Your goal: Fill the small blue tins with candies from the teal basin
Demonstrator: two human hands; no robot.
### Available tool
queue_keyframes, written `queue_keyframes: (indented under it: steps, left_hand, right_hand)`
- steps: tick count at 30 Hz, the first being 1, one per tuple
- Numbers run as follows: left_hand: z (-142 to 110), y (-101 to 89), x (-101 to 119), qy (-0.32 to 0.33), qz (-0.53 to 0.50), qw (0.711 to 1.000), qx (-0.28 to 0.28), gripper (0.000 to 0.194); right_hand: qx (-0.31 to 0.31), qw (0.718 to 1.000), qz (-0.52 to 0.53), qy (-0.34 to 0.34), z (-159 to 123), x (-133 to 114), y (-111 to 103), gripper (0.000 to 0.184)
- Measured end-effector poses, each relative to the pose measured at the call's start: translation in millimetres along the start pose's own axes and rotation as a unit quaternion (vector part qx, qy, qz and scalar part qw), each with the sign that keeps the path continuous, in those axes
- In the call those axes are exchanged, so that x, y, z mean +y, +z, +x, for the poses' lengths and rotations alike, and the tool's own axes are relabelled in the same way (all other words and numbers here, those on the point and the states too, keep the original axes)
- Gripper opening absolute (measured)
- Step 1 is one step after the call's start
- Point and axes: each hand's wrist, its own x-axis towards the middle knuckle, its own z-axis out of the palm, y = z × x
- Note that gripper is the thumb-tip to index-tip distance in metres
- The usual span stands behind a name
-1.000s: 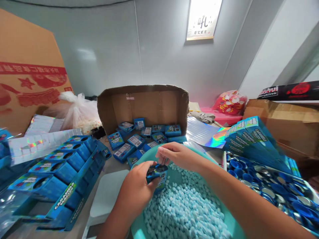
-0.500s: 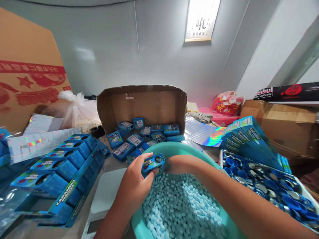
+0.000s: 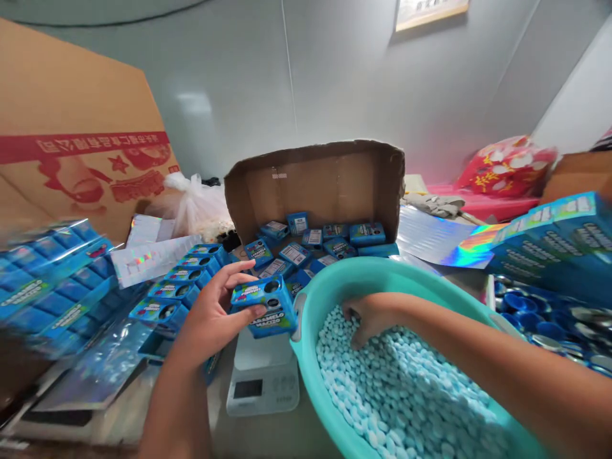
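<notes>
My left hand (image 3: 210, 315) grips a small blue candy box (image 3: 264, 307) with a round hole in its top, held just above a white digital scale (image 3: 264, 376). My right hand (image 3: 367, 317) reaches into a teal basin (image 3: 344, 280) full of pale blue tablets (image 3: 396, 395); its fingers curl down into the tablets and are partly buried. The basin's left rim sits beside the scale.
An open cardboard box (image 3: 320, 185) behind the basin holds several small blue boxes. Blue display trays (image 3: 182, 287) with more boxes lie at left. Flat blue cartons (image 3: 554, 245) and a tray of blue and silver caps (image 3: 549, 315) are at right. A plastic bag (image 3: 196, 204) sits behind.
My left hand carried the small blue box left out of the basin to above the scale. My right hand dropped into the tablets. The camera view swung left.
</notes>
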Motion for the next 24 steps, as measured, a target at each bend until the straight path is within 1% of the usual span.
queue_keyframes:
  steps: [1, 3, 5, 7, 9, 12, 13, 14, 15, 17, 19, 20, 22, 24]
  left_hand:
    - [-1, -7.7, -4, -0.007, 0.016, 1.0, -0.01, 0.065]
    - [-3, -15.6, -13, -0.017, 0.037, 0.999, -0.011, 0.064]
    - [-4, -15.6, -22, -0.026, 0.059, 0.998, -0.004, 0.065]
    - [-5, -11.8, -31, -0.039, 0.086, 0.995, -0.013, 0.064]
    - [-5, -8.2, -37, -0.057, 0.104, 0.992, -0.048, 0.062]
    - [-7, -6.4, -41, -0.102, 0.109, 0.98, -0.135, 0.054]
    - [-8, -6.2, -42, -0.101, 0.117, 0.976, -0.151, 0.051]
    - [-10, -5.9, -42, -0.088, 0.136, 0.975, -0.155, 0.05]
    - [-11, -5.0, -41, -0.064, 0.166, 0.973, -0.145, 0.05]
    - [-13, -1.6, -39, -0.012, 0.242, 0.965, -0.102, 0.054]
    - [-13, 3.3, -36, 0.015, 0.293, 0.954, -0.062, 0.063]
    - [-13, 5.8, -35, 0.024, 0.299, 0.953, -0.047, 0.064]
    - [-10, 9.6, -34, 0.054, 0.286, 0.956, -0.026, 0.055]
    - [-8, 10.9, -34, 0.091, 0.27, 0.958, -0.006, 0.043]
  right_hand:
    - [-0.006, 1.0, -0.002, 0.006, 1, 1, 1, 0.042]
    - [-0.024, 0.999, -0.011, 0.018, 3, 1, 3, 0.044]
    - [-0.033, 0.999, -0.016, 0.031, 3, 0, 2, 0.046]
    - [-0.04, 0.998, -0.022, 0.04, 3, -1, 1, 0.047]
    - [-0.048, 0.997, -0.029, 0.043, 2, -3, -1, 0.048]
    - [-0.047, 0.997, -0.044, 0.042, 0, -7, -1, 0.046]
    - [-0.047, 0.997, -0.048, 0.04, 0, -8, -1, 0.045]
    - [-0.047, 0.997, -0.052, 0.039, 0, -8, -1, 0.043]
    - [-0.05, 0.997, -0.055, 0.037, 1, -8, -1, 0.041]
    - [-0.061, 0.996, -0.06, 0.035, 1, -6, 0, 0.037]
    - [-0.07, 0.995, -0.066, 0.031, 2, -3, 0, 0.032]
    - [-0.072, 0.995, -0.069, 0.029, 2, -1, 0, 0.029]
    - [-0.079, 0.994, -0.074, 0.028, 1, 2, 0, 0.024]
    - [-0.09, 0.993, -0.076, 0.03, -1, 3, -2, 0.023]
